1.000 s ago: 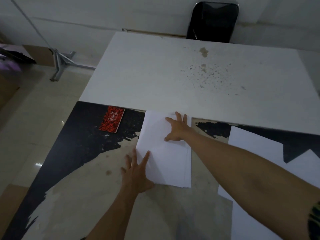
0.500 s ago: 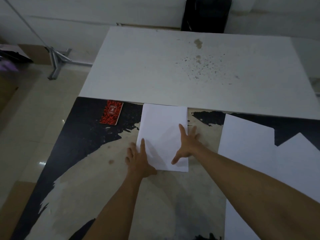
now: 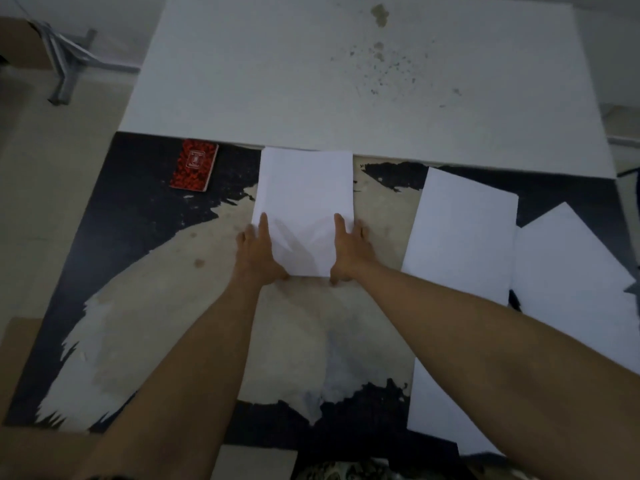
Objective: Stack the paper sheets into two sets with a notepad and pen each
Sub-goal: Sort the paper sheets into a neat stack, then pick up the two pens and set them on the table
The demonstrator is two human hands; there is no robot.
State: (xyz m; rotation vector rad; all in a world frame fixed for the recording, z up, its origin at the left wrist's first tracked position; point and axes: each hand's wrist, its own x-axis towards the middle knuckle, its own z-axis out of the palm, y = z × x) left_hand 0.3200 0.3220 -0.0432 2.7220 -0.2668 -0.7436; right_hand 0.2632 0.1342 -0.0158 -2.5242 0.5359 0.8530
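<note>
A squared-up stack of white paper sheets (image 3: 304, 199) lies in the middle of the worn black table (image 3: 131, 237). My left hand (image 3: 258, 252) presses against the stack's near left edge, and my right hand (image 3: 349, 252) against its near right edge, fingers flat along the sides. A red patterned notepad (image 3: 194, 165) lies to the left of the stack, near the far edge. More loose white sheets (image 3: 460, 233) are spread on the right, partly under my right forearm. No pen is in view.
A white table (image 3: 311, 71) with dark stains butts against the far side of the black one. A metal stand leg (image 3: 65, 60) sits on the tiled floor at the far left. Another loose sheet (image 3: 575, 278) overlaps the pile at the far right.
Both hands have slid back from on top of the sheets to the stack's near corners. The sheets, skewed a second ago, now lie square.
</note>
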